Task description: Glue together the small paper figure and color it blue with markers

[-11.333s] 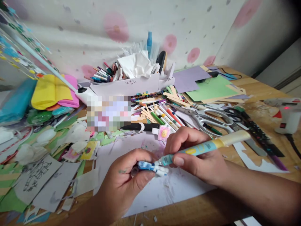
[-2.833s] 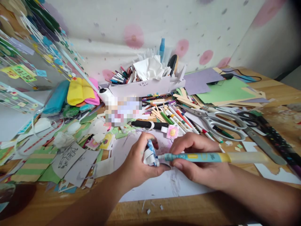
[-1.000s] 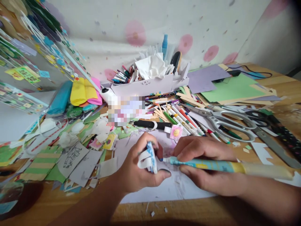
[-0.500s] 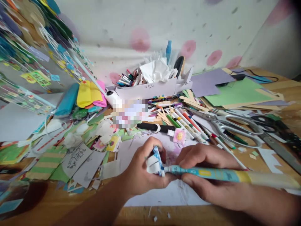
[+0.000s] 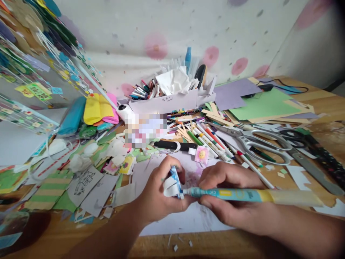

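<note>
Between its thumb and curled fingers, my left hand (image 5: 159, 196) grips a small folded paper piece (image 5: 172, 184), white with a blue-patterned face. My right hand (image 5: 229, 185) is closed around a thick pen (image 5: 237, 195) with a light-blue and yellow barrel, held almost level. The pen's narrow tip touches or nearly touches the lower part of the blue face; exact contact is hard to see. Both hands are above a smudged white sheet (image 5: 188, 223). Just beyond them lies a small pink square (image 5: 202, 154) with a yellow centre, near a black pen (image 5: 172, 145).
Large silver scissors (image 5: 258, 140) lie to the right, beside several markers (image 5: 208, 138). Paper scraps and drawings (image 5: 86, 183) cover the left side. A white box (image 5: 167, 102) of pens and tissue stands at the back. Green paper (image 5: 264, 104) lies at the back right.
The whole view has shifted slightly. The folded paper has turned a little, showing more of its blue face, while the pen tip stays at its lower part. Both hands keep their hold.
</note>
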Tool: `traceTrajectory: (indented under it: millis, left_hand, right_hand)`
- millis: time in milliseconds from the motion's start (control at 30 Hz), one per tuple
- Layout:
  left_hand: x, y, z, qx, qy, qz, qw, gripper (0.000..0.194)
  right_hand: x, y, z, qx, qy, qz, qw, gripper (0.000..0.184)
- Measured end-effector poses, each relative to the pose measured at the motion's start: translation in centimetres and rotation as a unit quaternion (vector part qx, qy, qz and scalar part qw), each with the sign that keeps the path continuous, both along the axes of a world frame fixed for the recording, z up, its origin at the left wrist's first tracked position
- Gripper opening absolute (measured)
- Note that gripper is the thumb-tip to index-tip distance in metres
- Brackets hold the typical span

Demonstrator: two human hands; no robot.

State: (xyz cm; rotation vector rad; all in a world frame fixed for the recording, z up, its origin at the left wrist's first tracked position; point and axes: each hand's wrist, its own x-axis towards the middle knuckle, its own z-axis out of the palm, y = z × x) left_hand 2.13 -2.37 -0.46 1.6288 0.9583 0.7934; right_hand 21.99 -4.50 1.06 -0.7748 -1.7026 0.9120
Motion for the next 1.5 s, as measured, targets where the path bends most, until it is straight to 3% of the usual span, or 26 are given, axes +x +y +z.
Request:
traceTrajectory:
  millis: [200,333,467,833,1500]
  left_hand:
    - [0.0,0.0,0.0,0.021,0.006,0.004,1.000,0.043]
    - [0.2,0.0,0.1,-0.002,-0.008,0.002,1.000,0.043]
    - [0.3,0.1,0.2,0.010,0.021,0.019,1.000,0.043]
    - [1.0,0.2,0.5,0.006,0.102,0.076,0.992,0.039]
    - [0.9,0.2,0.4,-0.001,0.126,0.077,0.989,0.037]
  right_hand:
    - [0.1,0.0,0.0,0.006,0.011,-0.006,1.000,0.009]
    - [0.1,0.0,-0.2,0.002,0.020,0.035,0.999,0.012]
    - [0.1,-0.1,-0.4,-0.002,0.022,0.014,1.000,0.011]
    - [0.3,0.2,0.0,0.140,-0.067,0.040,0.987,0.020]
    - [0.2,0.3,0.0,0.167,-0.090,0.053,0.981,0.024]
